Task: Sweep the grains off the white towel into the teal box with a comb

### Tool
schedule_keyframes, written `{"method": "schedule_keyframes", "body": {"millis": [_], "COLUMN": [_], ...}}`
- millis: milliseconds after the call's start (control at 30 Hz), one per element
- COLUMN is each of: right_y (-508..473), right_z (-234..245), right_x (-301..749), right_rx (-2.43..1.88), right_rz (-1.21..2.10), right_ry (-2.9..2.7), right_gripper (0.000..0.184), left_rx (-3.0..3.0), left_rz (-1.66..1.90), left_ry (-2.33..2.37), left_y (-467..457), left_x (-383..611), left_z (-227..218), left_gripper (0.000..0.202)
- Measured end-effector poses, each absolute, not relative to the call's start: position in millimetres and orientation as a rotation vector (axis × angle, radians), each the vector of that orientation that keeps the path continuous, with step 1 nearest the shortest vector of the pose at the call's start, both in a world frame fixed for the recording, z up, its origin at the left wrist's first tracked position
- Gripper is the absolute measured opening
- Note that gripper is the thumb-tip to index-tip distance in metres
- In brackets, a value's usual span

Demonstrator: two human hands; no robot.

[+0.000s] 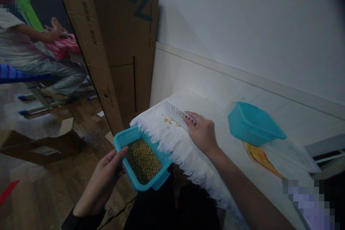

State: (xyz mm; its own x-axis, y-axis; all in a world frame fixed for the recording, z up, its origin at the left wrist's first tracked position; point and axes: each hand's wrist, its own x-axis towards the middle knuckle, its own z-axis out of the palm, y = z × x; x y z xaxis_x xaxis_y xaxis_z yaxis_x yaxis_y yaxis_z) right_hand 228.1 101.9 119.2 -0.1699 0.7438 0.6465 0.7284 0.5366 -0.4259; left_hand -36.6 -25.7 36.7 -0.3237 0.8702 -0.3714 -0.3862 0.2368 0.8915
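Observation:
My left hand (109, 167) grips the left rim of a blue plastic container (164, 156), thumb over the edge. Greenish-yellow beans (144, 161) fill its lower part. The container hangs just below the fringed edge of a white cloth (169, 136) that covers the table. My right hand (202, 131) is closed on a white slotted plastic piece (176, 113), standing on its edge on the cloth. Small pale bits (169, 120) lie beside that piece, on the side toward the container. What the slotted piece belongs to cannot be made out.
A second blue container (253, 124) stands on the table to the right, beside an orange-brown cloth-like item (260, 156) and a clear lid-like sheet (293, 154). A tall cardboard box (124, 39) rises at the back left. A seated person (35, 43) is farther left, near an open carton (45, 143).

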Motion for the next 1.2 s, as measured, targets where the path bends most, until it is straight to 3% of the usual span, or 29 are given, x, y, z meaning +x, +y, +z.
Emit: {"method": "schedule_keyframes", "body": {"millis": [1200], "right_y": [97.8], "right_z": [121.2], "right_x": [214.9], "right_rx": [-1.065], "right_rz": [0.064], "right_ry": [-2.016], "right_gripper": [0.026], "left_rx": [0.499], "left_rz": [1.378], "left_ry": [1.39], "left_y": [-23.4], "left_x": [-40.7], "left_z": [30.2], "left_gripper": [0.047]}}
